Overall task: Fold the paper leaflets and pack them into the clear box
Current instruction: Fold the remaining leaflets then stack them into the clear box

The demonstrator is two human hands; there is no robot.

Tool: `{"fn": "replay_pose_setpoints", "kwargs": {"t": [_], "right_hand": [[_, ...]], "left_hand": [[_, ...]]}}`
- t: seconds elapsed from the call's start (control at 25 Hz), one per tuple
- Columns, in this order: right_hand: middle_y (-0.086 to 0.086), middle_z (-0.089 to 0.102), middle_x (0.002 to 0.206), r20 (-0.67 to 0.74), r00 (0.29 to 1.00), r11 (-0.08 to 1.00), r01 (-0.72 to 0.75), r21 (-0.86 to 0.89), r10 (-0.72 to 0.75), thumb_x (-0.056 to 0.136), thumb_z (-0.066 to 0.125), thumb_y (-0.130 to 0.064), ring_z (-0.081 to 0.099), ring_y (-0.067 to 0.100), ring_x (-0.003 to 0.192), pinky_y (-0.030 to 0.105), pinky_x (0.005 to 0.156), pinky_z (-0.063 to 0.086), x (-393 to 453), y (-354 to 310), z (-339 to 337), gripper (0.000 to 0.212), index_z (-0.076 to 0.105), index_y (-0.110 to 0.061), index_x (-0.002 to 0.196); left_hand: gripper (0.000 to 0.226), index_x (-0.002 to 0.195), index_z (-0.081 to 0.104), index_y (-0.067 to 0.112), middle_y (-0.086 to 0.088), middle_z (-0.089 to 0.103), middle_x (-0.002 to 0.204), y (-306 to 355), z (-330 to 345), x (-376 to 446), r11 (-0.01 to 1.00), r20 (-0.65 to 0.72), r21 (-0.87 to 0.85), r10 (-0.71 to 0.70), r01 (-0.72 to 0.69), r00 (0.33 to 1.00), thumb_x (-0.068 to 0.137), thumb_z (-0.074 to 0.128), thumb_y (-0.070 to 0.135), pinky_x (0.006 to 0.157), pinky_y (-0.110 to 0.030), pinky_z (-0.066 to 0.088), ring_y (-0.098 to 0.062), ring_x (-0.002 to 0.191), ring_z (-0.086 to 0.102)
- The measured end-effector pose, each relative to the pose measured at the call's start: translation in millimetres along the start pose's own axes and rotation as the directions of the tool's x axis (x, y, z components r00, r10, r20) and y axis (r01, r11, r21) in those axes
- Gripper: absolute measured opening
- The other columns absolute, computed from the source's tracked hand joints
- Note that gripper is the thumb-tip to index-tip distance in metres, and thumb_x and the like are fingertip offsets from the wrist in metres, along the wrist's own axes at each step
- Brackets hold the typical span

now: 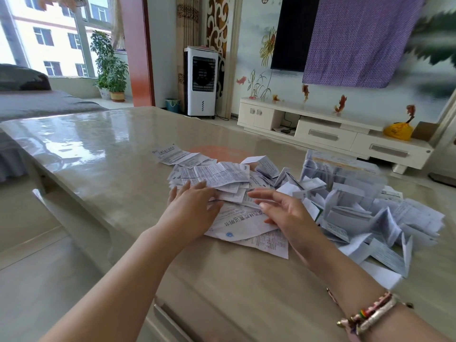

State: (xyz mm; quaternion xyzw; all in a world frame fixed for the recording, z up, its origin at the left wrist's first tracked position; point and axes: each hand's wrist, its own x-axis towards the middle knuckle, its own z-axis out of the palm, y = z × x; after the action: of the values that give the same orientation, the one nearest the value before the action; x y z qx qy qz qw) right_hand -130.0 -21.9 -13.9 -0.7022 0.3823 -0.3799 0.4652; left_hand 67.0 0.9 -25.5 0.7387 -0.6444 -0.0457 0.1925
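left hand [191,206] lies flat, fingers spread, on the leaflets [222,178]. right hand [283,213] hovers, fingers apart, at 3 o'clock of it. clear box [345,169] sits at 1 o'clock.

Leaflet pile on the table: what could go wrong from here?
1. The flat leaflets under the left hand overlap loosely, so a sweep might push some off the table.
2. Folded leaflets lie heaped against the clear box, and the right hand might mix them with unfolded ones.
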Motion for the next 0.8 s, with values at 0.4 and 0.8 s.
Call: {"fn": "replay_pose_setpoints", "kwargs": {"t": [0.4,0.8], "right_hand": [[-0.021,0.050,0.126,-0.017,0.988,0.967,0.149,-0.208,-0.156,0.094,0.053,-0.006,0.054,-0.012,0.100,0.005,0.076,0.041,3.7,9.2,7.1,0.027,0.068,-0.024,0.105],[-0.010,0.051,0.083,-0.017,0.964,0.837,0.223,-0.500,-0.266,0.081,0.069,-0.015,0.047,0.003,0.077,0.009,0.069,0.037,2.2,9.8,6.5,0.034,0.057,-0.033,0.107]], "left_hand": [[0.023,0.101,0.073,0.028,0.007,0.066,0.111,-2.1,-8.3,-15.5,0.966,-0.302,-0.051,0.227,-0.253,0.926,0.086,0.063,0.014,0.115,-0.032,0.017,-0.010,0.122,0.048],[0.042,0.115,0.060,0.043,0.020,0.067,0.084,27.1,-9.3,-26.4,0.899,-0.223,-0.356,0.184,-0.256,0.957,0.084,0.061,0.014,0.076,-0.023,0.049,0.001,0.085,0.061]]}}
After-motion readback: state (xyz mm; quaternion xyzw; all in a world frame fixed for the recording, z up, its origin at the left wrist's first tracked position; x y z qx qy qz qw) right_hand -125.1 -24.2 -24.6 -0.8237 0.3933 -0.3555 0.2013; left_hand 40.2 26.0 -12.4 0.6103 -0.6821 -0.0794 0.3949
